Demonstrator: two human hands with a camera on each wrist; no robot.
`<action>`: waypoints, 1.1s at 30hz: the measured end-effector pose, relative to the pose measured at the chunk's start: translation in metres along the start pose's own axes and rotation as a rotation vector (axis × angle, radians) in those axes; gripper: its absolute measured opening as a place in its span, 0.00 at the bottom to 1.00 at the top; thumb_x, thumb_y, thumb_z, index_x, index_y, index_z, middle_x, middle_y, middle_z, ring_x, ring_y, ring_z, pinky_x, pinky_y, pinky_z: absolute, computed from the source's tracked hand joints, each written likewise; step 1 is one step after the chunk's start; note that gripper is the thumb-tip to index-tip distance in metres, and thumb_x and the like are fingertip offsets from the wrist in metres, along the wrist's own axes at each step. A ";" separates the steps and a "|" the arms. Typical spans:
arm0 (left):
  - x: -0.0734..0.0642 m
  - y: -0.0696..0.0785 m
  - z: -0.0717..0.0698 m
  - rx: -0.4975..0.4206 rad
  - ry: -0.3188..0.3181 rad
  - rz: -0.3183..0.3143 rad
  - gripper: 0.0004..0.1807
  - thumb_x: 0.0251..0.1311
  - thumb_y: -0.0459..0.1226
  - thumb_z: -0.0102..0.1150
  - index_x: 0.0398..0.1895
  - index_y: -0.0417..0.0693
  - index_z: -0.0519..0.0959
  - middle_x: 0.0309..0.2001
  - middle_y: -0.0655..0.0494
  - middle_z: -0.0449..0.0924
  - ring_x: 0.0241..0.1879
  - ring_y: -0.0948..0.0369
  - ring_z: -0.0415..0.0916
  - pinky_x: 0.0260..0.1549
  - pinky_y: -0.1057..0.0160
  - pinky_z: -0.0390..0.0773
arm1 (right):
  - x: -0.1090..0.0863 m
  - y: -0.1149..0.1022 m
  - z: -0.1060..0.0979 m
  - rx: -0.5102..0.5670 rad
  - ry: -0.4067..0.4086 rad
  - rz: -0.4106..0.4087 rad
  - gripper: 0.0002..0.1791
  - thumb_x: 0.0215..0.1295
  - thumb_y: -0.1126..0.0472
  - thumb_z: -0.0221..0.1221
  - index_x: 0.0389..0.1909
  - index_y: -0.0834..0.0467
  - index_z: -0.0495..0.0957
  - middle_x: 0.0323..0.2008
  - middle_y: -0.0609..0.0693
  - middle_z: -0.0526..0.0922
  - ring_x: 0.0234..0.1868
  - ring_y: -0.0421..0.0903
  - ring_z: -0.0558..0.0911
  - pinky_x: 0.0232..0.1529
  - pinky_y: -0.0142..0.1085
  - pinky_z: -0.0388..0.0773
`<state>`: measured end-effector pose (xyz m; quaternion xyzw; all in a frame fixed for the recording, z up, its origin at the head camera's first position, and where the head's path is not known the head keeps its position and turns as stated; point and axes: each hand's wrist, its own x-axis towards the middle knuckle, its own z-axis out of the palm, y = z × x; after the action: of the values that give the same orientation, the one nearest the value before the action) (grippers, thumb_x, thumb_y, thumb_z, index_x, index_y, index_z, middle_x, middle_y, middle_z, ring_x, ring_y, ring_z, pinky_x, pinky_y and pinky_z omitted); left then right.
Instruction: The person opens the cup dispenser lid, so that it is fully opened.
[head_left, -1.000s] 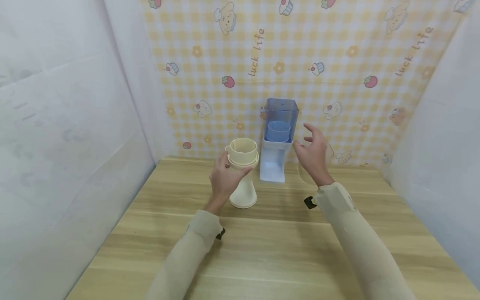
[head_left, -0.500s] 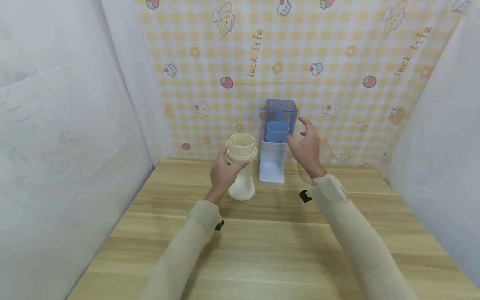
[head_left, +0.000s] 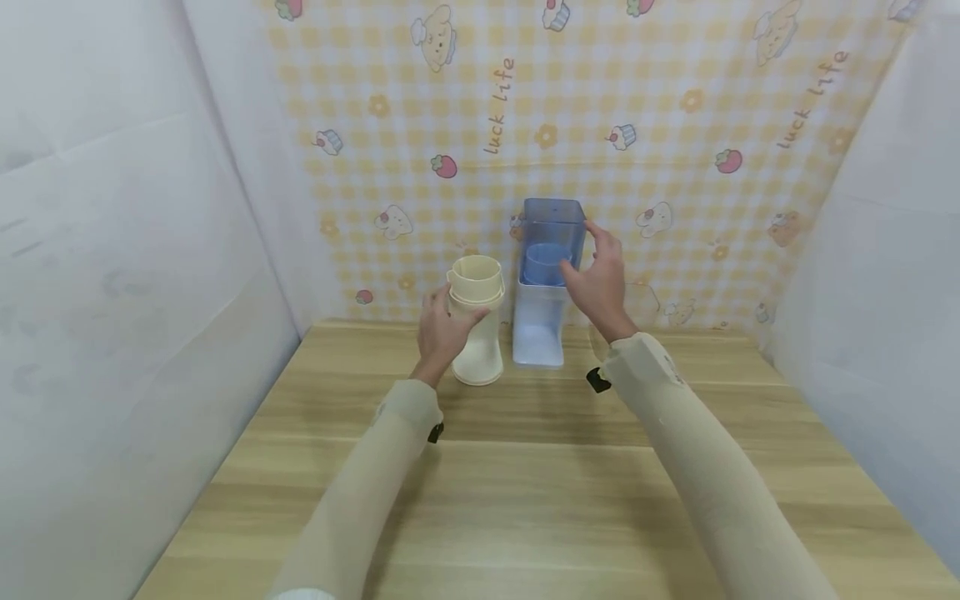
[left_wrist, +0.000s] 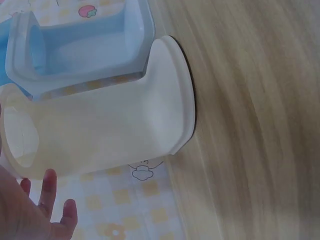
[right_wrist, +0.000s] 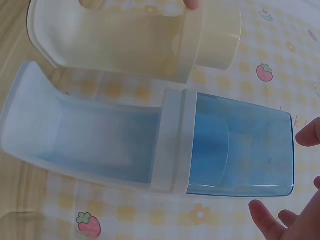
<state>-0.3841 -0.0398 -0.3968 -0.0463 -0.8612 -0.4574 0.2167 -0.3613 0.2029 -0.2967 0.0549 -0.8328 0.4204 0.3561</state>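
My left hand [head_left: 442, 325] grips the upper part of a cream stand [head_left: 478, 354], thumb in front and fingers round its left side. A round cream cup-like top [head_left: 476, 282] sits above its collar. In the left wrist view the stand's base [left_wrist: 172, 95] shows a flared foot at the wood. Just right of it stands a white stand [head_left: 537, 333] with a clear blue square cover [head_left: 553, 215]; a darker blue round piece [head_left: 546, 265] shows inside. My right hand [head_left: 600, 279] is beside the cover, thumb and fingers spread around its right side. In the right wrist view the fingertips [right_wrist: 309, 134] appear apart from it.
The wooden table [head_left: 510, 500] meets a yellow checked cloth [head_left: 622, 175] behind both stands. White sheets [head_left: 112, 292] hang at the left and right sides. A faint transparent shape stands behind my right wrist; its kind is unclear.
My left hand and the cream stand have moved back, toward the cloth and beside the white stand. My right hand has moved left and closer to the blue cover.
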 end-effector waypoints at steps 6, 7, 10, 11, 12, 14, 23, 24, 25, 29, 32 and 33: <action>0.011 -0.002 -0.001 0.018 -0.032 -0.006 0.49 0.51 0.63 0.68 0.72 0.48 0.66 0.66 0.47 0.68 0.62 0.47 0.70 0.55 0.46 0.74 | 0.002 -0.002 0.003 -0.023 -0.007 0.018 0.35 0.58 0.62 0.64 0.69 0.60 0.67 0.65 0.59 0.68 0.62 0.56 0.69 0.61 0.49 0.71; 0.012 -0.003 -0.002 0.019 -0.037 -0.003 0.48 0.51 0.62 0.68 0.71 0.49 0.67 0.65 0.47 0.69 0.61 0.47 0.70 0.55 0.45 0.74 | 0.002 -0.002 0.004 -0.025 -0.010 0.017 0.36 0.58 0.62 0.64 0.69 0.59 0.67 0.65 0.60 0.67 0.63 0.57 0.69 0.60 0.51 0.70; 0.016 -0.004 -0.003 0.002 -0.049 0.008 0.44 0.54 0.60 0.68 0.71 0.50 0.68 0.64 0.47 0.71 0.61 0.47 0.70 0.56 0.44 0.73 | 0.003 -0.004 0.006 -0.036 -0.019 0.012 0.37 0.58 0.61 0.65 0.70 0.58 0.67 0.65 0.62 0.66 0.63 0.59 0.69 0.59 0.54 0.70; 0.017 -0.005 -0.003 -0.008 -0.053 0.011 0.44 0.54 0.59 0.68 0.70 0.50 0.68 0.63 0.47 0.72 0.61 0.47 0.70 0.56 0.43 0.72 | 0.003 -0.005 0.006 -0.040 -0.021 0.009 0.37 0.58 0.60 0.65 0.70 0.58 0.66 0.65 0.62 0.65 0.64 0.60 0.68 0.59 0.55 0.70; 0.018 -0.005 -0.003 -0.012 -0.058 0.009 0.43 0.55 0.59 0.67 0.71 0.51 0.67 0.63 0.48 0.72 0.61 0.48 0.70 0.56 0.43 0.72 | 0.003 -0.005 0.007 -0.045 -0.024 0.011 0.37 0.58 0.60 0.65 0.70 0.57 0.66 0.66 0.63 0.65 0.64 0.61 0.68 0.59 0.56 0.70; 0.020 -0.006 -0.001 -0.026 -0.070 0.005 0.44 0.55 0.59 0.67 0.72 0.51 0.66 0.64 0.48 0.71 0.62 0.47 0.69 0.57 0.42 0.71 | 0.005 -0.006 0.008 -0.065 -0.040 0.029 0.38 0.59 0.58 0.65 0.71 0.55 0.65 0.68 0.64 0.62 0.65 0.63 0.67 0.57 0.57 0.72; 0.032 -0.002 0.004 0.015 -0.087 0.011 0.46 0.57 0.62 0.63 0.74 0.51 0.63 0.67 0.47 0.70 0.64 0.45 0.67 0.56 0.37 0.69 | 0.016 -0.014 0.017 -0.131 -0.101 0.140 0.44 0.60 0.49 0.65 0.76 0.41 0.57 0.74 0.63 0.50 0.65 0.69 0.58 0.43 0.58 0.74; 0.032 -0.001 0.004 0.018 -0.087 0.011 0.46 0.57 0.63 0.63 0.74 0.51 0.63 0.67 0.47 0.70 0.64 0.45 0.68 0.56 0.37 0.70 | 0.018 -0.015 0.018 -0.133 -0.103 0.147 0.45 0.59 0.48 0.66 0.76 0.41 0.56 0.75 0.63 0.48 0.65 0.68 0.57 0.44 0.58 0.74; 0.033 -0.001 0.004 0.020 -0.087 0.010 0.46 0.57 0.63 0.63 0.74 0.51 0.63 0.67 0.48 0.69 0.64 0.46 0.68 0.56 0.38 0.70 | 0.019 -0.017 0.020 -0.140 -0.101 0.153 0.45 0.59 0.48 0.65 0.76 0.40 0.56 0.75 0.62 0.47 0.65 0.68 0.56 0.46 0.59 0.73; 0.034 -0.003 0.004 0.003 -0.098 0.007 0.43 0.58 0.59 0.64 0.73 0.52 0.64 0.66 0.49 0.70 0.64 0.47 0.68 0.57 0.40 0.70 | 0.021 -0.021 0.029 -0.151 -0.100 0.194 0.45 0.59 0.42 0.65 0.76 0.37 0.55 0.77 0.61 0.43 0.67 0.67 0.52 0.54 0.63 0.67; 0.031 -0.003 0.005 -0.017 -0.106 -0.006 0.41 0.57 0.55 0.68 0.72 0.54 0.65 0.64 0.50 0.72 0.63 0.49 0.68 0.57 0.41 0.70 | 0.020 -0.020 0.036 -0.166 -0.116 0.220 0.46 0.59 0.36 0.63 0.76 0.35 0.53 0.77 0.60 0.40 0.69 0.66 0.49 0.56 0.66 0.66; 0.029 -0.003 0.005 -0.013 -0.113 -0.013 0.41 0.57 0.54 0.69 0.72 0.55 0.64 0.64 0.50 0.72 0.63 0.48 0.68 0.57 0.40 0.70 | 0.020 -0.019 0.038 -0.171 -0.120 0.226 0.47 0.59 0.35 0.63 0.77 0.34 0.52 0.77 0.60 0.39 0.70 0.66 0.49 0.56 0.66 0.67</action>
<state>-0.4130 -0.0409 -0.3894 -0.0679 -0.8693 -0.4610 0.1645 -0.3895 0.1672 -0.2865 -0.0448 -0.8861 0.3815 0.2594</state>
